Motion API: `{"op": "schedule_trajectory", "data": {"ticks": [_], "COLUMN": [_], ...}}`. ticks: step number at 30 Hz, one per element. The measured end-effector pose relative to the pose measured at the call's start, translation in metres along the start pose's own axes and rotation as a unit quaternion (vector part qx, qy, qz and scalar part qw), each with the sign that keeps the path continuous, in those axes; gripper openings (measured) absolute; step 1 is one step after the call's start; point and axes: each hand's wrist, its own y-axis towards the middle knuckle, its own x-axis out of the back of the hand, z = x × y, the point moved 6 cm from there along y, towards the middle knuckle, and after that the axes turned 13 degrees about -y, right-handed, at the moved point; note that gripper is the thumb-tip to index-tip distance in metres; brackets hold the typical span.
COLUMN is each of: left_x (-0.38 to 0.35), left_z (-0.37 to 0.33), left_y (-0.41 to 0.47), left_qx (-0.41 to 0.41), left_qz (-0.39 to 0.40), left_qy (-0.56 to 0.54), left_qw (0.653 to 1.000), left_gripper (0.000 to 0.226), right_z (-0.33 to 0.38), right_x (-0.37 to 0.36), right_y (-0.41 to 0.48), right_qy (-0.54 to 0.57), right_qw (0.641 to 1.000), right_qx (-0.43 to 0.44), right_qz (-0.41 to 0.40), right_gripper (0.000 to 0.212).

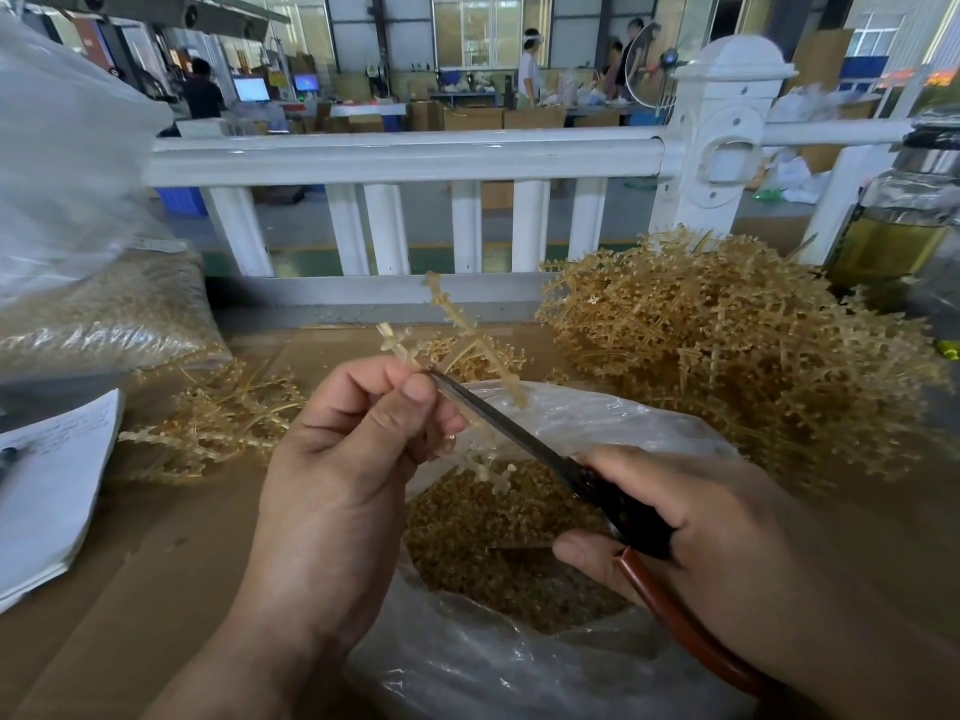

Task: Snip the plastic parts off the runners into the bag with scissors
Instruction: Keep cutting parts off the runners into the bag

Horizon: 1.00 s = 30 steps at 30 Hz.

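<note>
Left hand (353, 449) – fingers curled, thumb and forefinger pinching one runner (467, 330) by a branch. The runner stands above the open mouth of the bag (597, 413), with its other branches fanning up and to the right.

Right hand (701, 522) – fingers wrapped round the handles of the scissors (498, 418), one reddish-brown handle loop showing below the thumb. The blades lie close together and slant up to the left; their tip meets the runner just beside the left fingertips.

The bag is clear plastic and sits at the near edge of the table (156, 563), between the two forearms. It holds a layer of snipped parts (493, 532), small and tan.

A large heap of runners (727, 345) occupies the far right of the table, near the bag. A smaller heap (218, 418) lies left of centre. Sheets of paper (47, 485) rest at the left edge. A second clear bag of parts (104, 314) sits at the far left corner. A glass jar (898, 226) stands at the far right edge. A white railing (405, 153) runs along the far side of the table.
</note>
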Motion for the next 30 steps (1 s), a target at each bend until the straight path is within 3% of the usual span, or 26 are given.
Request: {"op": "schedule_trajectory", "data": {"ticks": [14, 30], "left_x": [0.0036, 0.0029], "left_z": [0.0017, 0.0035], "left_y": [0.0009, 0.0020], "left_qx": [-0.043, -0.035], "left_qz": [0.000, 0.002], "left_qy": [0.018, 0.015], "left_qw": [0.999, 0.999], "left_gripper": [0.008, 0.007], "right_z": [0.0008, -0.0003], "right_x": [0.0010, -0.0010], "right_y": [0.0014, 0.0017], "right_qy": [-0.017, -0.066], "right_qw": [1.000, 0.997], "right_qx": [-0.006, -0.029], "right_qz": [-0.014, 0.016], "right_gripper": [0.050, 0.052]}}
